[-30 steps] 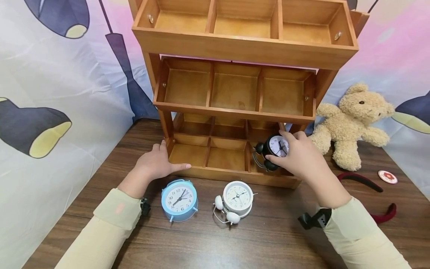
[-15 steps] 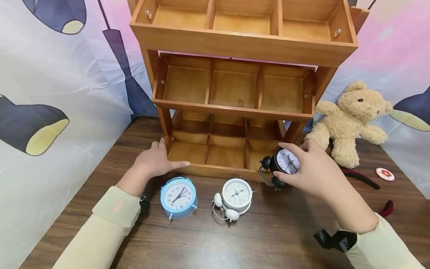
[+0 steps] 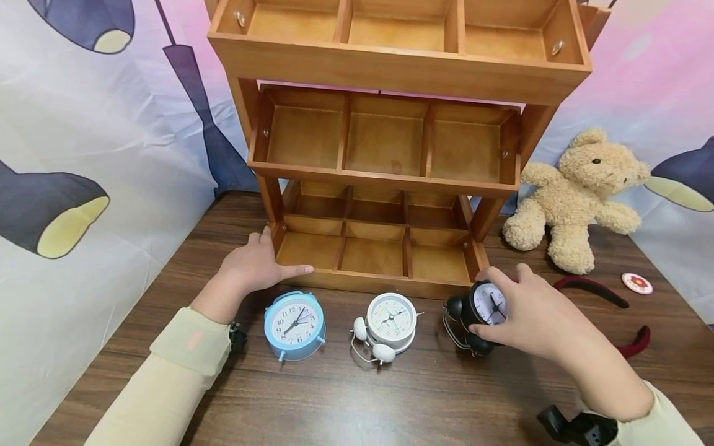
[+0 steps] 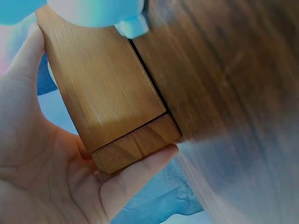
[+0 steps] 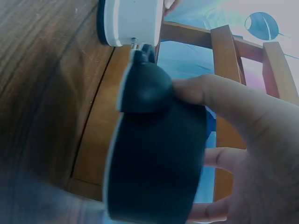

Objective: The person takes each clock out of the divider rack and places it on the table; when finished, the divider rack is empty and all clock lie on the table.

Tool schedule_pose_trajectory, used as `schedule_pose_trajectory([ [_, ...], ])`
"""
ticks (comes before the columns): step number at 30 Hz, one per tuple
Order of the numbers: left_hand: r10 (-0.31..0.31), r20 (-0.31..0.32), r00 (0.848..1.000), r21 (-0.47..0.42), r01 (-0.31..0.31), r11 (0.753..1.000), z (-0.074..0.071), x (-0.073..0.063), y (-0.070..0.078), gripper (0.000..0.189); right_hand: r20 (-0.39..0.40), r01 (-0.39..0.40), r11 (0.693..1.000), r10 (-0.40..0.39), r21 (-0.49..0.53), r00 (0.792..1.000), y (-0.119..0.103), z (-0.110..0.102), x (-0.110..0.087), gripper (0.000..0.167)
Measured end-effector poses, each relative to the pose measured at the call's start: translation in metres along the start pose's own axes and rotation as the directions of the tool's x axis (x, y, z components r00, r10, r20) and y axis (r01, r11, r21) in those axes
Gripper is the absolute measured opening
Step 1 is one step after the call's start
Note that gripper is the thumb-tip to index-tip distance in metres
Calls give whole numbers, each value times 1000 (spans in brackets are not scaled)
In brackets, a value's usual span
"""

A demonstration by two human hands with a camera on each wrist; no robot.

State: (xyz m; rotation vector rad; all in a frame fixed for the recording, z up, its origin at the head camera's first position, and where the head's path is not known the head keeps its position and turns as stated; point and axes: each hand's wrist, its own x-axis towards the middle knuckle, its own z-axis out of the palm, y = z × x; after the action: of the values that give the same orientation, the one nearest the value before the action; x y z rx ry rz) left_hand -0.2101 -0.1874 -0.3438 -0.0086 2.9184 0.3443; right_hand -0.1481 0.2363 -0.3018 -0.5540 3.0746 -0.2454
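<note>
My right hand [image 3: 535,313] grips a black twin-bell alarm clock [image 3: 491,303] just in front of the right end of a wooden tiered rack [image 3: 379,282]. The clock is tilted, its face up and its bells to the left; in the right wrist view its dark casing [image 5: 154,158] sits between thumb and fingers. My left hand [image 3: 251,263] holds the left front corner of the rack's bottom tray, thumb along the front rim and fingers at the side. A light blue alarm clock [image 3: 295,325] and a white twin-bell alarm clock [image 3: 390,319] lie face up on the table.
A beige teddy bear [image 3: 574,192] sits right of the rack. Near it lie a dark red headband [image 3: 597,290], partly behind my right hand, and a round white badge with a red design [image 3: 637,284]. Printed cloth [image 3: 139,148] hangs behind the brown table [image 3: 312,402].
My right hand has brought the black alarm clock out of the bottom tray's right compartment, forward and to the right. My left hand has kept its hold on the rack.
</note>
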Motion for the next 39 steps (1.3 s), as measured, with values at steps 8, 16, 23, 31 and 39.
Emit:
schedule_pose_trajectory([
  [8,0,-8,1000,-1,0,1000,-1,-1,0,136,115,-22,999,19,25,993,3,8,-4,80],
  [16,2,-11,1000,3,-2,1000,-2,-2,1,135,163,-36,999,34,11,986,5,14,-4,87],
  [23,1,-11,1000,2,-1,1000,-2,-2,1,135,205,-59,998,56,6,977,10,16,-2,90],
  [31,0,-2,1000,-6,0,1000,0,0,0,137,250,-70,997,63,18,966,16,18,-2,90],
  [39,0,-7,1000,-10,0,1000,1,-2,0,136,264,-80,996,69,29,962,18,22,-2,91],
])
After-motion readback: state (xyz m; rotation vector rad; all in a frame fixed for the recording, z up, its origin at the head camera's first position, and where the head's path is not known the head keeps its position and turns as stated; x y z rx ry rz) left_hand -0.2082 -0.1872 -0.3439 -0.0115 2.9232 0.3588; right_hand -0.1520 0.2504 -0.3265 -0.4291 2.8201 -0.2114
